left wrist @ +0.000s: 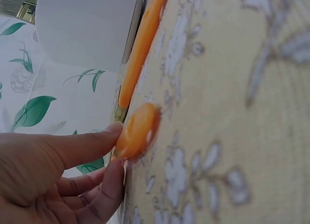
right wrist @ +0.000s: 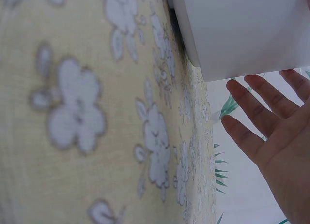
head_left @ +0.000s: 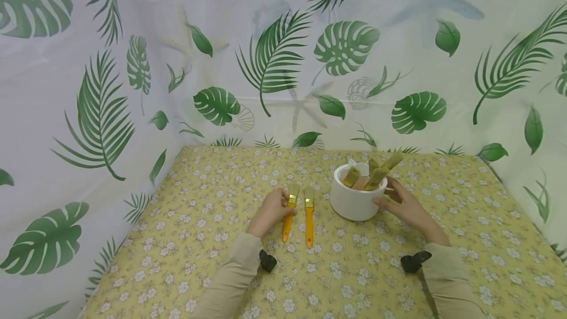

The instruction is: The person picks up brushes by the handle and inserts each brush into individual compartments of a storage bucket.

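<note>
My left hand (head_left: 270, 212) pinches a paintbrush (head_left: 288, 227) with an orange handle, a gold ferrule and pale bristles, low at the tablecloth. In the left wrist view, thumb and fingers close on this orange brush (left wrist: 138, 132) from both sides. Just right of it lies a second matching paintbrush (head_left: 309, 223), bristles away from me. My right hand (head_left: 409, 210) is at the right side of a round white pot (head_left: 354, 203), fingers rather straight, fingertips right at its wall. Several brushes (head_left: 376, 176) stand in the pot, bristle ends up; their handles are hidden inside.
A yellow floral tablecloth (head_left: 199, 225) covers the table. Behind and to the left hangs a white curtain (head_left: 168, 102) with green leaf prints, meeting the table's back edge. Both wrists carry a small black mount (head_left: 267, 261).
</note>
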The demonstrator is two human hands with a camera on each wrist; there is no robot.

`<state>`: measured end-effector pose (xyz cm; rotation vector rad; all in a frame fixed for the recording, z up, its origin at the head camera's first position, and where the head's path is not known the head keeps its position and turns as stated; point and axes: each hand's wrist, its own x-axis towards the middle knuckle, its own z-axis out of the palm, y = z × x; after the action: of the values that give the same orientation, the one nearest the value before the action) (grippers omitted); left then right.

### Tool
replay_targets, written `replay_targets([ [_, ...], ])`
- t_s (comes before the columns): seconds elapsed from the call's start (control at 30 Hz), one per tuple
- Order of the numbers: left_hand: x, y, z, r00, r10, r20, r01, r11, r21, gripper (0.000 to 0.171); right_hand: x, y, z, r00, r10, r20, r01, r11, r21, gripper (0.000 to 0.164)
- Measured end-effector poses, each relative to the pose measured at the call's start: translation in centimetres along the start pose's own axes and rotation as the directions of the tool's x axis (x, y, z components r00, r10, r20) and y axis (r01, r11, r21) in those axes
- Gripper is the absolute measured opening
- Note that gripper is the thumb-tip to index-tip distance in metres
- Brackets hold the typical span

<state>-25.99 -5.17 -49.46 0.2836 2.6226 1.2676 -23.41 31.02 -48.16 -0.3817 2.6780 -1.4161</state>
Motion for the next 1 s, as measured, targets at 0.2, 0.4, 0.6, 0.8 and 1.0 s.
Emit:
replay_targets([
  [0.2,-0.23,0.00,0.05,1.000,-0.002,-0.010,0.002,1.000,0.002,0.035,-0.04,0.13,0.14,1.000,-0.002,-0.006,0.002,1.000,-0.007,0.084],
  [0.4,-0.28,0.06,0.18,1.000,-0.023,-0.021,0.023,1.000,0.016,0.034,-0.13,0.41,0.30,1.000,-0.002,-0.007,0.002,1.000,-0.011,0.084],
  [0.6,0.11,0.25,0.37,0.998,-0.024,-0.054,0.028,0.996,0.090,0.028,-0.05,0.26,0.30,1.000,-0.014,-0.013,0.014,1.000,-0.016,0.085],
  [0.8,0.20,0.36,0.36,0.998,-0.005,-0.058,0.013,0.992,0.124,0.046,-0.07,0.24,0.40,1.000,-0.027,-0.013,0.027,1.000,-0.013,0.084],
  [1.0,-0.04,0.39,0.41,0.998,-0.013,-0.065,0.021,0.990,0.136,0.053,-0.04,0.46,0.61,1.000,-0.023,-0.018,0.023,1.000,-0.006,0.084],
])
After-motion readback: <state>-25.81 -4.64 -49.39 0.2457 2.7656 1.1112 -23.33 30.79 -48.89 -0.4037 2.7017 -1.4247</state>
